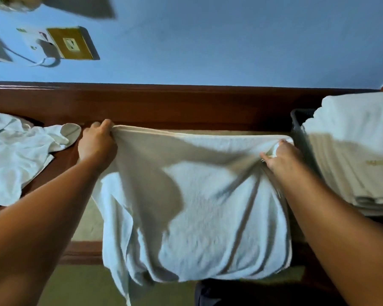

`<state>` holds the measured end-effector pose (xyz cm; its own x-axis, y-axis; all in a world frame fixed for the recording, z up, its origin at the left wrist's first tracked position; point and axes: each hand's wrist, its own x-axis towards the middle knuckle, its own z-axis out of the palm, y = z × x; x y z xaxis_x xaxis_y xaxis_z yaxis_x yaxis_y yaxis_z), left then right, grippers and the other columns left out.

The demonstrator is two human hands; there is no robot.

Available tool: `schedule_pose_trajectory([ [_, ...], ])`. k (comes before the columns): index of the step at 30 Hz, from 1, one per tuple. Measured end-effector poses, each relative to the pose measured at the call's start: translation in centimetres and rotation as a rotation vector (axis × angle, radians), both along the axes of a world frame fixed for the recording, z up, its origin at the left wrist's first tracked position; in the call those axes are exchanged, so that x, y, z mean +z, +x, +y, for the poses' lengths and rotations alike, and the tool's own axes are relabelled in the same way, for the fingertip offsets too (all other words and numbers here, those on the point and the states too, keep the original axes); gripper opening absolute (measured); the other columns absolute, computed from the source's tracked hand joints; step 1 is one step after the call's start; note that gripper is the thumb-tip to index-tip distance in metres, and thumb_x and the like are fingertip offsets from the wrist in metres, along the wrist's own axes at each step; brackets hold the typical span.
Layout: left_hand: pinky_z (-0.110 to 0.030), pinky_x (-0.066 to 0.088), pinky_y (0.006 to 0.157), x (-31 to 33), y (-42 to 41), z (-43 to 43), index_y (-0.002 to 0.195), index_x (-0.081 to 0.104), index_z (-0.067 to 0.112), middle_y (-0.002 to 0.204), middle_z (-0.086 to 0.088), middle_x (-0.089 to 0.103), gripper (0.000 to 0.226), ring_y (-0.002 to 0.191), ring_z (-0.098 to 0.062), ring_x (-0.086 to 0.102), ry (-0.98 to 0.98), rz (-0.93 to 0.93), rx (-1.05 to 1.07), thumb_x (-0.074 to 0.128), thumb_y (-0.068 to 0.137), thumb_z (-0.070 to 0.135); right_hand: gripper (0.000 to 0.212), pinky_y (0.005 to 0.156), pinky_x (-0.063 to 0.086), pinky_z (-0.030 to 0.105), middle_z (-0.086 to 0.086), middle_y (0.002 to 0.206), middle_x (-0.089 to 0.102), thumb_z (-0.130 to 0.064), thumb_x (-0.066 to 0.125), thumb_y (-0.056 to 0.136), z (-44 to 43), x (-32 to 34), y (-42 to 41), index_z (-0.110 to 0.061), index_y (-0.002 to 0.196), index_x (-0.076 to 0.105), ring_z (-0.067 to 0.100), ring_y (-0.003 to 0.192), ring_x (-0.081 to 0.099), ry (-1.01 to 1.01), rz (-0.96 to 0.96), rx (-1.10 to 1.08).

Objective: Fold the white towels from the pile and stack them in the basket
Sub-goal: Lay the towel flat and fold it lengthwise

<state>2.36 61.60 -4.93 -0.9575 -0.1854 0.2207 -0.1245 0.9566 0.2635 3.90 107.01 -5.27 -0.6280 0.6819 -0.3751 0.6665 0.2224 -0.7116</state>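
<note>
A white towel (197,206) hangs doubled over in front of me, its top edge stretched level between both hands. My left hand (96,143) pinches the upper left corner. My right hand (279,156) grips the bunched upper right corner. The towel's lower part drapes down over the wooden table edge. A loose pile of white towels (16,157) lies on the table to the left. At the right a dark basket (299,124) holds a tall stack of folded white towels (352,151).
A dark wooden table (60,160) with a raised back rail (175,104) stands against a blue wall. A wall socket with a plugged white charger and cable (51,47) sits at the upper left. Greenish floor shows below the table edge.
</note>
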Motion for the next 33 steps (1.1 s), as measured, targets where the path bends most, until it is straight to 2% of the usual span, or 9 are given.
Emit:
schedule_pose_trajectory([
  [2,-0.053,0.047,0.078,-0.4,-3.9,0.3,0.12,0.055,0.015,0.116,-0.022,0.057,0.027,0.106,-0.047,0.052,-0.038,-0.018,0.01,0.042,0.097,0.01,0.07,0.09,0.045,0.036,0.024,0.14,0.048,-0.038,0.072,0.09,0.3,-0.8,-4.2,-0.009,0.146,0.04,0.039,0.125,0.051,-0.064,0.021,-0.021],
  [7,-0.056,0.033,0.108,-4.0,-8.8,0.8,0.142,0.043,0.023,0.147,-0.015,0.04,0.045,0.132,-0.042,0.039,0.081,-0.182,0.183,0.049,0.098,0.017,0.064,0.102,0.048,0.041,0.006,0.15,0.044,-0.032,0.068,0.09,-1.4,-4.3,-9.8,-0.027,0.148,0.039,0.03,0.125,0.055,-0.035,0.049,-0.114],
  [10,-0.057,0.036,0.109,-8.6,-6.2,0.0,0.145,0.041,0.018,0.149,-0.016,0.038,0.05,0.131,-0.045,0.043,0.204,-0.349,0.251,0.055,0.098,0.026,0.073,0.106,0.041,0.042,0.007,0.159,0.02,-0.018,0.067,0.09,-5.2,-7.8,-8.6,-0.029,0.152,0.03,0.034,0.137,0.04,0.192,-0.051,0.184],
  [13,-0.051,0.04,0.104,-12.0,-1.0,-0.9,0.14,0.047,0.011,0.142,-0.021,0.043,0.044,0.123,-0.046,0.049,0.346,-0.423,0.371,0.056,0.098,0.022,0.067,0.103,0.042,0.038,0.01,0.153,0.024,-0.02,0.067,0.09,-10.2,-11.0,-6.2,-0.023,0.15,0.036,0.034,0.133,0.042,0.276,-0.107,0.597],
  [18,-0.048,0.053,0.085,-16.1,4.1,-3.6,0.111,0.06,0.018,0.107,-0.019,0.066,0.021,0.096,-0.041,0.065,0.579,-0.494,0.465,0.049,0.093,0.021,0.052,0.103,0.044,0.035,0.008,0.14,0.039,-0.018,0.066,0.09,-20.0,-13.4,-3.0,-0.019,0.139,0.049,0.026,0.125,0.05,0.148,-0.118,1.103],
  [21,-0.048,0.056,0.081,-19.7,3.4,-6.0,0.114,0.057,0.026,0.102,-0.006,0.069,0.024,0.087,-0.034,0.068,0.685,-0.501,0.431,0.055,0.09,0.026,0.052,0.104,0.042,0.035,0.005,0.135,0.043,-0.024,0.064,0.091,-25.7,-13.3,-1.4,-0.022,0.14,0.048,0.024,0.123,0.051,0.057,-0.158,1.286],
  [25,-0.032,0.048,0.083,-16.1,-1.1,-6.0,0.126,0.053,0.015,0.112,-0.009,0.066,0.036,0.095,-0.029,0.063,0.795,-0.492,0.454,0.053,0.091,0.025,0.063,0.109,0.038,0.035,0.006,0.144,0.036,-0.029,0.062,0.093,-31.4,-13.3,0.2,-0.023,0.15,0.036,0.026,0.13,0.045,0.046,-0.248,1.296],
  [29,-0.041,0.046,0.09,-15.8,-4.8,-7.7,0.126,0.052,0.018,0.122,-0.01,0.05,0.038,0.107,-0.034,0.055,0.574,-0.582,0.227,0.051,0.088,0.019,0.072,0.108,0.039,0.035,0.006,0.145,0.029,-0.031,0.061,0.093,-35.5,-14.1,0.0,-0.025,0.154,0.024,0.027,0.131,0.041,0.186,-0.274,1.191],
  [33,-0.032,0.045,0.063,-16.6,-8.2,-9.9,0.09,0.063,0.016,0.082,-0.002,0.062,0.021,0.082,-0.028,0.061,0.645,-0.543,0.165,0.049,0.085,0.031,0.077,0.098,0.049,0.041,0.006,0.142,0.025,-0.033,0.063,0.091,-37.8,-15.1,-1.6,-0.026,0.155,0.02,0.029,0.128,0.04,0.377,-0.29,1.091],
])
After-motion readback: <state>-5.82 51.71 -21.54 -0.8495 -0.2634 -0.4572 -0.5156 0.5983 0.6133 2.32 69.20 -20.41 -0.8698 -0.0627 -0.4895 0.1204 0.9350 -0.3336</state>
